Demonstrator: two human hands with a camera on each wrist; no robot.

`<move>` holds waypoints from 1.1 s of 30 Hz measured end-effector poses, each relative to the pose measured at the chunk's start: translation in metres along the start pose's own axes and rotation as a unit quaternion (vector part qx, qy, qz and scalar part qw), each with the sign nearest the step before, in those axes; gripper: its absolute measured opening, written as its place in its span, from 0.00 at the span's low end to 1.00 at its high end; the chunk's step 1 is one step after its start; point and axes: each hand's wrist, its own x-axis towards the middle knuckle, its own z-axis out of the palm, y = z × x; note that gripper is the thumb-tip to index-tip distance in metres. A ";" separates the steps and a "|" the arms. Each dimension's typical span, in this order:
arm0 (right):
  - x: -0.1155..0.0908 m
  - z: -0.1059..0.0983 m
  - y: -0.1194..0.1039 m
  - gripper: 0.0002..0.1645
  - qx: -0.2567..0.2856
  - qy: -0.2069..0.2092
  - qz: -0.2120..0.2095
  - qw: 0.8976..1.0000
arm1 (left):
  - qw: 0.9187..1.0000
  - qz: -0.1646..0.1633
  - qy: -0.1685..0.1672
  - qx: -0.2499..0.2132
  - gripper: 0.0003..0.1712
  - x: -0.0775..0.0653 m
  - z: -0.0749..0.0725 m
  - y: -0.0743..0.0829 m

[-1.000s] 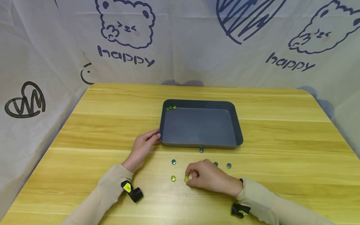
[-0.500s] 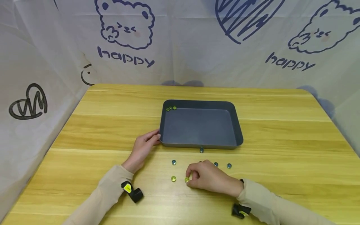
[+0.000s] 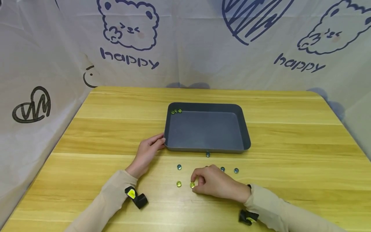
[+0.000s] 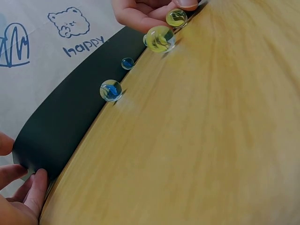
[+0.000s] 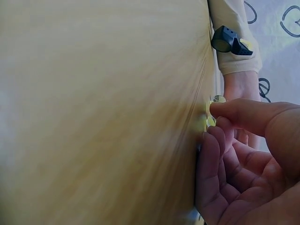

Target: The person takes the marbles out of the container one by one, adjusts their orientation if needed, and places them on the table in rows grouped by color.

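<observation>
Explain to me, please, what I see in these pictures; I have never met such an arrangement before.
No machine is at work here: you see a person's left hand and right hand, both bare, with a small black camera on each wrist. The wide picture comes from a camera on the head, looking forward and down; the other two come from the wrists, so the table looks tilted there. On it stands a dark tray, with three yellow marbles in its far left corner. In front of the tray lie several blue marbles and one loose yellow marble. The left hand touches the tray's near left corner, and the right hand pinches another yellow marble between thumb and finger.
</observation>
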 end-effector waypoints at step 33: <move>0.001 0.000 -0.001 0.08 -0.013 0.000 -0.006 1.000 | 1.000 -0.004 0.000 0.000 0.24 -0.001 -0.001 0.000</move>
